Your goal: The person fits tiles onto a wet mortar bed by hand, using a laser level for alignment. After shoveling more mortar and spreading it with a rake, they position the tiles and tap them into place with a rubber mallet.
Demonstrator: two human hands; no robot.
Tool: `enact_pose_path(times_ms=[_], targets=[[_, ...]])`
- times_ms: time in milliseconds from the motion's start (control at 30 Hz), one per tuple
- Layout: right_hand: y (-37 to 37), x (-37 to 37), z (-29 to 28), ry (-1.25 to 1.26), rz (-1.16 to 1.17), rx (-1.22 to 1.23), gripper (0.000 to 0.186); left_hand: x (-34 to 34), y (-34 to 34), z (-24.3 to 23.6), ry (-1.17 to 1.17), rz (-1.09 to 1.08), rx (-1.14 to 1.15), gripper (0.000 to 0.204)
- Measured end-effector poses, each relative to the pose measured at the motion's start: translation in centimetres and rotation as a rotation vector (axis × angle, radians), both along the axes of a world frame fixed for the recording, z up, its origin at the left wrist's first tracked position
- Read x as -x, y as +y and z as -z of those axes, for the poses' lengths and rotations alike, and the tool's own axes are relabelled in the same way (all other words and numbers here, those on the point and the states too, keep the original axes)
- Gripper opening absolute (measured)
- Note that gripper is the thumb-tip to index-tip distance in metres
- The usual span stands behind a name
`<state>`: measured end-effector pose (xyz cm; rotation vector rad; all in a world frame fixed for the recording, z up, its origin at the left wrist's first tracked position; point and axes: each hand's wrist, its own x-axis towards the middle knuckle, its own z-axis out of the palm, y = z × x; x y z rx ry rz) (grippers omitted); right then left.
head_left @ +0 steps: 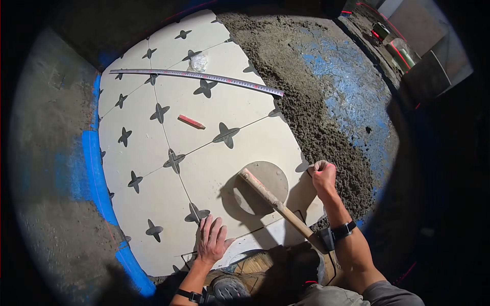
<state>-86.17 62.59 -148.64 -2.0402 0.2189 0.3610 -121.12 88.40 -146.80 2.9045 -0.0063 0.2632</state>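
My left hand [212,242] lies on a cream tile [224,173] with its fingers spread, the fingertips near a joint between tiles. My right hand [324,176] is closed at the tile's right edge beside the mortar; whatever it may pinch is too small to make out. Between my hands a mallet rests with its wooden handle [275,201] slanting across a grey round area [263,176] in the tile. The mallet's dark head [322,239] is next to my right forearm. I cannot tell whether the round area is a hole or a disc.
A measuring strip [204,76] lies across the far tiles, with a red carpenter's pencil [191,122] and crumpled clear plastic [198,62] nearby. Rough grey mortar [326,132] borders the tiles on the right, over blue-coated floor [347,76]. A wall [51,153] stands left. My shoe [229,288] is below.
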Motion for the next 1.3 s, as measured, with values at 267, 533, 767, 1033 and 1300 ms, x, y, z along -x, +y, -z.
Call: enact_pose_path(times_ms=[267,533,767,1033,1300], targets=[[-0.9,2.0,1.3,-0.079,-0.037,-0.063,0.024,1.5,1.4,-0.4,-0.083,0.026,0.033,0.052],[-2.1,2.8,3.9,-0.11,-0.077,-0.141,0.027,3.7,1.9,-0.7,-0.061,0.004,0.069,0.052],[-2.7,3.0,4.3,-0.077,-0.067,-0.175,0.025,4.4,1.9,-0.8,-0.083,0.004,0.084,0.053],[-2.5,3.4,4.1,-0.009,-0.013,-0.193,0.022,5.1,1.7,-0.6,-0.105,-0.026,0.143,0.053],[-2.4,3.6,4.0,-0.024,-0.031,-0.229,0.024,5.3,2.0,-0.9,-0.102,-0.033,0.156,0.052]])
